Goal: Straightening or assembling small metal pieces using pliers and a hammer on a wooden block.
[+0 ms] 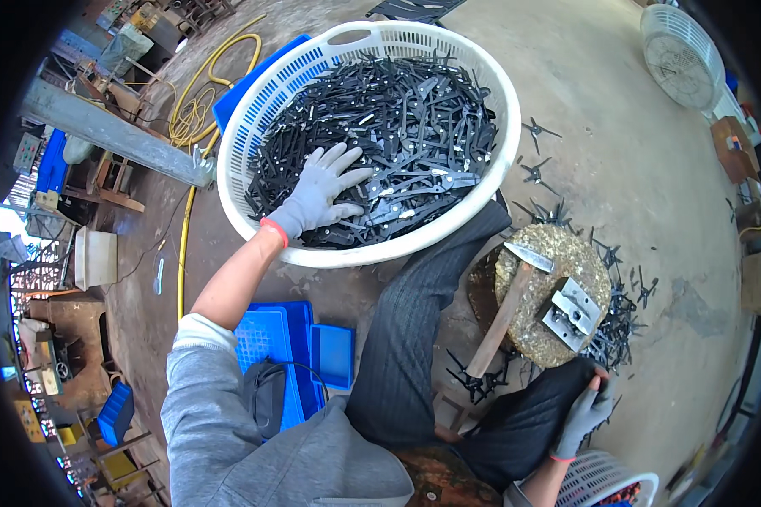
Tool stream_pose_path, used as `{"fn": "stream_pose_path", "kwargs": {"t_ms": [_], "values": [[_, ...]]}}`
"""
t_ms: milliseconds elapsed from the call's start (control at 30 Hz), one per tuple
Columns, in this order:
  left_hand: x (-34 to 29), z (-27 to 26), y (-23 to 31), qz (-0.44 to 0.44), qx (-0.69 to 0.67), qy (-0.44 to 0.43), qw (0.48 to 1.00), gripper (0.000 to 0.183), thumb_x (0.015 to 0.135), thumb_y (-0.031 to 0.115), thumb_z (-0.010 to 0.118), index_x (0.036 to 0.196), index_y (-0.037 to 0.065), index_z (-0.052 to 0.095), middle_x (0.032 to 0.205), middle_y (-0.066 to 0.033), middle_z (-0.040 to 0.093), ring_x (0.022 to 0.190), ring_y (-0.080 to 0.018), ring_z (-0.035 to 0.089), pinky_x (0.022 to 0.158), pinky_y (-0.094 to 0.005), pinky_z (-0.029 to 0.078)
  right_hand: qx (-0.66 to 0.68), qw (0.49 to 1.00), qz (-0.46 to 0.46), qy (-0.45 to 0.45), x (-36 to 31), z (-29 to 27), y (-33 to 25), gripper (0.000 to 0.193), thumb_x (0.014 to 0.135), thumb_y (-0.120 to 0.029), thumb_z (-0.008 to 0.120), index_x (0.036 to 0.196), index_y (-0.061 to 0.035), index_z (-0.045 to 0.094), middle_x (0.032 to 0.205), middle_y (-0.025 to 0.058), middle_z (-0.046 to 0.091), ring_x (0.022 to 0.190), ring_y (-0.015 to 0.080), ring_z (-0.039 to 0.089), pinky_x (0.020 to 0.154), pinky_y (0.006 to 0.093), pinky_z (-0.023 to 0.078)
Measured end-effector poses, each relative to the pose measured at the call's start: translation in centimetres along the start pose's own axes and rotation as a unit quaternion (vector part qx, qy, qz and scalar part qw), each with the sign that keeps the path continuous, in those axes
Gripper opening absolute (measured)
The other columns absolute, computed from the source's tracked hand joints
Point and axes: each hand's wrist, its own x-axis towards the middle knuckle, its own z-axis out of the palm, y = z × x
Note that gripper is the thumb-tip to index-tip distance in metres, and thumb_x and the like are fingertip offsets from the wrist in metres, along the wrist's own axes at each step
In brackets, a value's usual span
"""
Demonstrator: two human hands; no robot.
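Observation:
In a large white oval basket (228, 182) lies a deep heap of slim black metal pieces (397, 127), many with a shiny rivet. My left hand (321, 190), in a grey glove with a red cuff, rests on the near left of that heap, fingers spread and gripping nothing. Beside my right knee is my right hand (583, 414), gloved alike with bare thumb and finger tips; it looks loosely open, with no object visible in it. Between knee and basket stands a round, rough block (558, 338), bearing a wooden-handled hammer (503, 317) and a small steel fixture (572, 313).
Black pieces (617, 325) lie around the block on the concrete floor. Blue trays (331, 355) and a dark bag (266, 397) are left of my leg. A yellow hose (183, 253) runs along the floor. Another white basket (596, 477) stands by my right arm.

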Motion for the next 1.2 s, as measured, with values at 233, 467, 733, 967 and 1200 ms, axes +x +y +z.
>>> {"fn": "stream_pose_path", "kwargs": {"t_ms": [233,467,733,967,1200], "values": [[3.2,3.3,-6.4,-0.054,-0.02,0.095,0.994,0.046,0.081,0.038,0.061,0.123,0.02,0.056,0.139,-0.0102,0.043,0.13,-0.0341,0.035,0.103,-0.0489,0.029,-0.023,1.0,0.002,-0.003,0.5,0.0,-0.1,0.02,0.095,-0.013,0.049,0.098,0.0025,0.06,0.092,0.0068,0.063,0.085,0.0137,0.057,0.079,0.0262,0.045],[9.6,6.8,-13.4,-0.142,-0.029,0.053,0.988,0.036,0.084,0.033,0.061,0.112,0.012,0.063,0.133,-0.0162,0.048,0.126,-0.0332,0.041,0.104,-0.04,0.033,-0.083,0.996,0.029,0.01,0.2,-0.7,-0.4,0.02,0.094,-0.014,0.049,0.097,0.0033,0.058,0.09,0.0082,0.062,0.086,0.015,0.056,0.081,0.027,0.044],[16.0,9.8,-19.0,-0.355,0.048,0.047,0.932,0.041,0.086,0.046,0.053,0.118,0.021,0.061,0.14,-0.0121,0.041,0.127,-0.0277,0.041,0.102,-0.0488,0.031,-0.096,0.994,0.049,0.025,-0.5,-1.9,1.3,0.028,0.095,-0.022,0.05,0.102,0.004,0.058,0.097,0.0096,0.062,0.091,0.0171,0.056,0.088,0.0279,0.042],[14.1,7.2,-16.9,-0.2,-0.063,0.24,0.948,0.047,0.088,0.042,0.052,0.122,0.01,0.057,0.13,-0.022,0.048,0.122,-0.0373,0.044,0.102,-0.0426,0.035,-0.101,0.994,0.031,0.028,-0.5,-1.9,0.0,0.027,0.095,-0.02,0.05,0.099,0.0051,0.058,0.094,0.0106,0.062,0.089,0.0176,0.056,0.086,0.0281,0.042],[8.9,1.7,4.7,0.11,-0.117,0.069,0.985,0.065,0.076,0.036,0.064,0.132,0.01,0.044,0.133,-0.0177,0.043,0.124,-0.0368,0.038,0.102,-0.0497,0.027,-0.108,0.994,0.009,0.025,-0.3,-1.6,-0.6,0.024,0.094,-0.018,0.05,0.097,0.0048,0.057,0.089,0.0106,0.062,0.083,0.0171,0.056,0.08,0.0291,0.044]]}}
